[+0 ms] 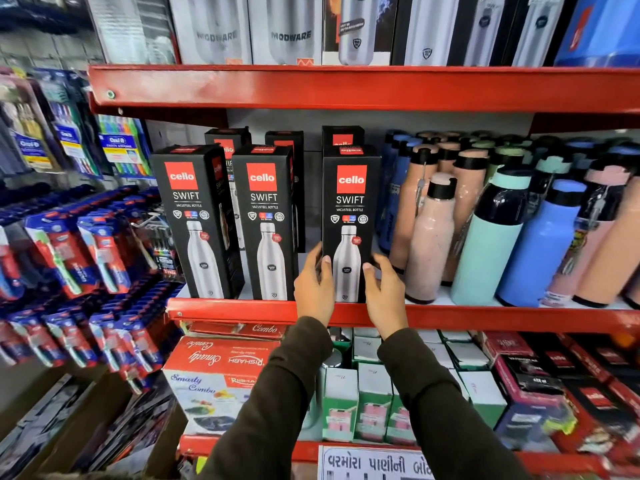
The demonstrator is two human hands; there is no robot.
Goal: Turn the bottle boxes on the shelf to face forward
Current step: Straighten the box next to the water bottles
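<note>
Red metal shelf [242,311] carries three tall black cardboard boxes, fronts forward; our left hand [313,284] and right hand [384,294] grip the rightmost box [349,202] by its lower sides.

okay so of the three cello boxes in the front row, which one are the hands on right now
The rightmost cello box, next to the loose pink bottles. The left hand and right hand press its lower sides; the left box and middle box stand untouched.

Bottle boxes [349,216] read "cello SWIFT"
</note>
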